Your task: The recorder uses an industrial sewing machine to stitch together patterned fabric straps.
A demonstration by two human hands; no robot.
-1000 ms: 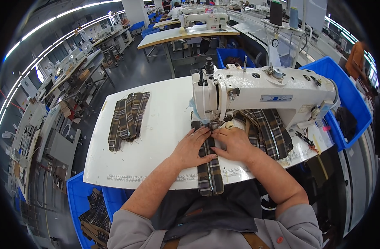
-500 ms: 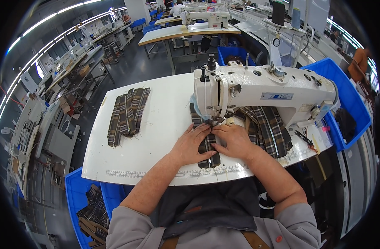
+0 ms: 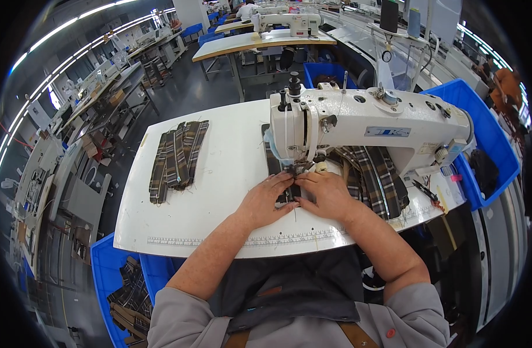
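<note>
A dark plaid fabric strip runs under the presser foot of a white sewing machine. Its far part comes out behind the needle area, left of the machine head. My left hand lies on the strip's left side, fingers stretched toward the foot and thumb apart. From the right, my right hand rests on the same strip in a similar pose, its thumb tip close to the left one. The fingertips sit right by the foot. The needle point is hidden.
Plaid pieces with a zipper lie at the table's left. More plaid pieces lie under the machine arm. Thread snips rest at the right. Blue bins stand right and lower left. A ruler strip marks the near edge.
The fabric strip has slid away from me under the foot; its near end now lies between my thumbs, and more shows behind. My hands have hardly moved.
</note>
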